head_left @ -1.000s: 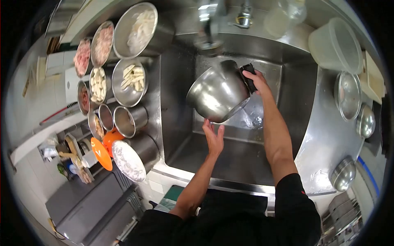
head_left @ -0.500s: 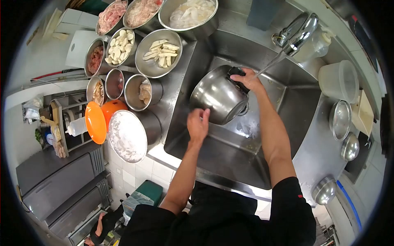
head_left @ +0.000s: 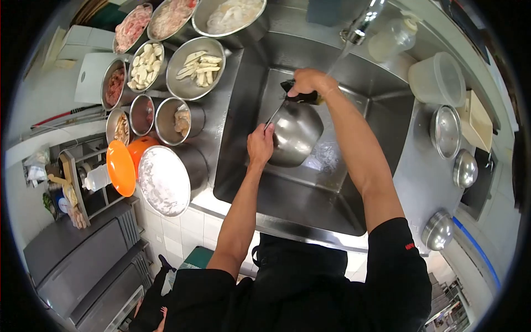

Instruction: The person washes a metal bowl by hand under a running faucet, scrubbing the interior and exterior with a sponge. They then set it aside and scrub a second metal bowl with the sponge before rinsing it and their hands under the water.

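Note:
A shiny steel pot (head_left: 298, 135) lies tilted in the sink (head_left: 348, 207), its rim turned to the left. My left hand (head_left: 260, 144) grips that rim, fingers closed on the near left side. At the pot's far edge, my right hand (head_left: 311, 83) is closed on a glossy black piece (head_left: 301, 97) and bends down over it. I cannot tell whether this black piece is a handle or a separate pad. Water runs from the faucet (head_left: 354, 34) just behind my right wrist.
Left of the sink stand several steel containers, holding sliced white pieces (head_left: 200, 69), peeled cloves (head_left: 147, 66), raw meat (head_left: 133, 27) and white powder (head_left: 164, 181). An orange lid (head_left: 120, 169) leans there. Right: a plastic tub (head_left: 437, 80) and steel bowls (head_left: 446, 131). A person's leg (head_left: 157, 288) shows lower left.
The pot has been turned so its rim faces left. My left hand, loose beside the pot before, now grips the rim. My right hand has shifted left with the black piece.

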Tool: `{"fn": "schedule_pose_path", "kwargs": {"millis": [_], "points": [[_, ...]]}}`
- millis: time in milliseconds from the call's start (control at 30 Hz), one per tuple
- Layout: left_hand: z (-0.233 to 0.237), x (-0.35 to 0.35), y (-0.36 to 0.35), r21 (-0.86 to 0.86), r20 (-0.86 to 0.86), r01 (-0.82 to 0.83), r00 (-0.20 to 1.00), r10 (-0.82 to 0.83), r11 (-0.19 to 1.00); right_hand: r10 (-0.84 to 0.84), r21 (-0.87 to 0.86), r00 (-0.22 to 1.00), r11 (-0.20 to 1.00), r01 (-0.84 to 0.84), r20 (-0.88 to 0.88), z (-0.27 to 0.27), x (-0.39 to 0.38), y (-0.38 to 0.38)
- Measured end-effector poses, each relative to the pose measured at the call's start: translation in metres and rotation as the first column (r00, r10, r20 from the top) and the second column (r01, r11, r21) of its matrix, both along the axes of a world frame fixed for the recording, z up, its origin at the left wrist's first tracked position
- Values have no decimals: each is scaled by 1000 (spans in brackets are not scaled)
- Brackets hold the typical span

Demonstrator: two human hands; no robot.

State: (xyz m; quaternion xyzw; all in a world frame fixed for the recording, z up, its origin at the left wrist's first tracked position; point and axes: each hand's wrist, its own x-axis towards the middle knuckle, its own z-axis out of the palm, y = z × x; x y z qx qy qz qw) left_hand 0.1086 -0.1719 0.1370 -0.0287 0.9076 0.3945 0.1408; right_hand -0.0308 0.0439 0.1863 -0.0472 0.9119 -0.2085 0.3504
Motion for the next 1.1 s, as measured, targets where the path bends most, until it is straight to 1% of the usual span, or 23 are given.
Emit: {"fn": "schedule_pose_path", "kwargs": {"millis": [33, 67, 133, 200, 267, 300, 333, 400, 433, 500, 533, 600, 633, 667, 733, 800, 867, 900, 933, 1000, 1033, 1067, 1100], "points": [[-2, 3, 3, -12, -1, -60, 998, 60, 998, 19, 61, 1000, 998, -20, 23, 6, 0, -1], [-4, 4, 7, -5, 2, -55, 998, 55, 998, 13, 68, 1000, 998, -15, 26, 12, 3, 1], [-2, 4, 12, 38, -9, -114, 993, 114, 993, -62, 103, 997, 993, 57, 39, 19, 10, 5], [-8, -6, 17, 49, 5, -119, 993, 119, 992, -76, 117, 997, 990, 76, -7, 10, 20, 21], [-28, -20, 22, 245, -12, -100, 994, 106, 964, -357, 68, 930, 929, 363, -84, 0, 35, 45], [-24, -29, 29, 286, 18, -99, 995, 98, 953, -365, -24, 924, 931, 365, -117, -29, 40, 65], [-26, -38, 36, 294, 15, -88, 996, 88, 952, -373, -18, 919, 927, 374, -124, -37, 50, 77], [-31, -53, 52, 336, 59, -48, 998, 30, 941, -747, -154, 648, 665, 731, -150, -45, 73, 94], [-42, -58, 59, 395, 124, -85, 992, 39, 915, -750, -152, 642, 661, 735, -159, -51, 83, 101], [-57, -61, 69, 412, 137, -23, 990, -37, 911, -832, -140, 522, 548, 824, -186, -70, 104, 112], [-59, -65, 76, 424, 154, 31, 982, -106, 905, -852, -178, 478, 515, 839, -214, -73, 112, 111], [-61, -75, 82, 454, 190, 108, 958, -215, 884, -921, -240, 367, 389, 890, -131, -61, 130, 112], [-62, -79, 82, 482, 227, 159, 927, -298, 862, -917, -259, 361, 396, 881, -171, -61, 137, 110], [-63, -84, 83, 477, 232, 172, 921, -313, 862, -923, -244, 331, 373, 895, -196, -61, 142, 106], [-46, -98, 92, 448, 277, 347, 822, -497, 824, -952, -286, 237, 286, 914, -195, -55, 150, 99], [-26, -103, 110, 482, 265, 364, 806, -529, 797, -960, -330, 220, 268, 905, -175, -52, 157, 87], [-25, -118, 132, 504, 338, 486, 650, -680, 714, -970, -399, 212, 241, 885, -115, -52, 161, 69], [-30, -128, 143, 466, 532, 419, 571, -625, 779, -964, -421, 222, 262, 868, -144, -53, 162, 56], [-29, -131, 153, 462, 534, 432, 561, -632, 775, -957, -444, 230, 286, 849, -176, -56, 163, 41], [-17, -134, 179, 319, 816, 338, 378, -438, 886, -899, -472, 192, 377, 797, -394, -77, 170, 6], [-12, -125, 188, 200, 773, 364, 512, -375, 910, -902, -526, 225, 401, 750, -368, -77, 173, -3], [-25, -127, 193, 192, 777, 382, 503, -377, 904, -890, -555, 170, 402, 728, -422, -76, 178, -16], [-53, -131, 196, 189, 744, 281, 584, -324, 941, -898, -573, 163, 391, 720, -408, -74, 178, -23]]}}
